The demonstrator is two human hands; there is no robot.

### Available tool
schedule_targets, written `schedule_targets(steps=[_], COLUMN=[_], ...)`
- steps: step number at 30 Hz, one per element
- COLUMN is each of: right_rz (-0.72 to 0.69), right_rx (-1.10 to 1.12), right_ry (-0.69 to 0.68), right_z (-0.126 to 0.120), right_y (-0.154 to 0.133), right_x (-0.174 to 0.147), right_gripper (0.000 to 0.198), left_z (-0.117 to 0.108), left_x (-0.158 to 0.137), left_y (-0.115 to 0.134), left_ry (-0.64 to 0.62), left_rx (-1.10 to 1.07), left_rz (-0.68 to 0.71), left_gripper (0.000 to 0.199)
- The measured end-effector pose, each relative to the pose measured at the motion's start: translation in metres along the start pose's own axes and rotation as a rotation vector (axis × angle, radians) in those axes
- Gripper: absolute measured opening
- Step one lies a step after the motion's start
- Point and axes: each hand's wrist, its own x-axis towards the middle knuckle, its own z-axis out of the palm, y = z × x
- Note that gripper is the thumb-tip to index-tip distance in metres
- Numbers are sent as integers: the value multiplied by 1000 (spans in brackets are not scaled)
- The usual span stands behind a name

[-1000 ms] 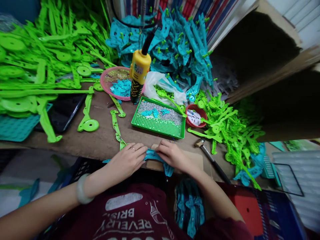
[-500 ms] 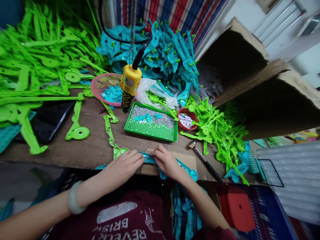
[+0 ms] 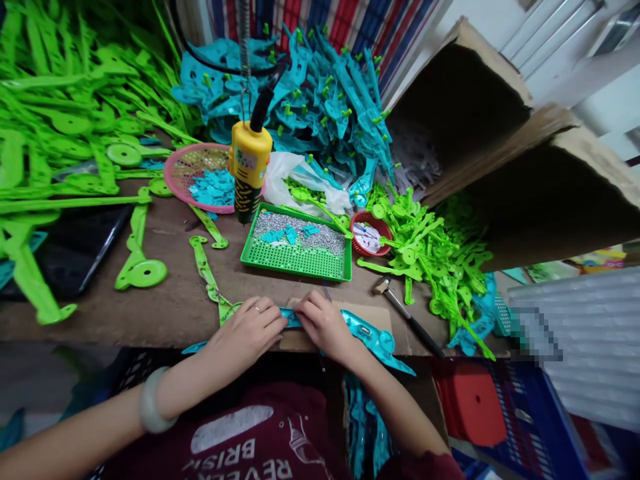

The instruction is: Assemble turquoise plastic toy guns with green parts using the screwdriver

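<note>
- Blue part (image 3: 367,331): one long moulding, it seems, lying across the near edge of the bench (image 3: 170,240), in both hands. Its right end juts past the right wrist and over the edge; uneven pressure there could tip it.
- Left hand (image 3: 255,327): fingers bent together, clasping the blue part left of its middle; thumb hidden. A slackened grasp could let the part twist.
- Right hand (image 3: 320,323): fingertips bunched, pinching at the middle of the blue part; any smaller item between them cannot be told. A slip could misplace such an item.
- Metal piece (image 3: 365,329): small, in the right end of the blue part. If loose, a tilt could spill it off the near edge.
- Cardboard (image 3: 377,319): flat, beneath the work. A sideways push might slide it.
- Green part (image 3: 204,265): just left and far of the left hand; a wide elbow or wrist swing could shift it.
- Hammer (image 3: 407,317): right of the cardboard, handle end at the near edge; a forearm could knock it off.
- Screwdriver (image 3: 250,163): yellow, hung at the tray's (image 3: 295,268) far left; a swing could jolt the contents.
</note>
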Motion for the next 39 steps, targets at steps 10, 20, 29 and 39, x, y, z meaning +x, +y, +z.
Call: schedule_targets(steps=[10, 20, 29, 39], right_rz=[-34, -59, 9, 0], right_rx=[-198, -176, -27, 0], right_ry=[-10, -26, 67, 111], right_z=[1, -9, -2, 1], right_y=[-6, -4, -4, -10], right_x=[-9, -9, -8, -9], right_gripper=[22, 24, 22, 24], left_z=[1, 2, 7, 2], left_x=[3, -2, -8, 2], left_y=[6, 10, 14, 13], left_ry=[-22, 2, 165, 34], left_rx=[118, 109, 202, 186], left_rz=[-28, -34, 27, -35], left_gripper=[16, 22, 28, 20])
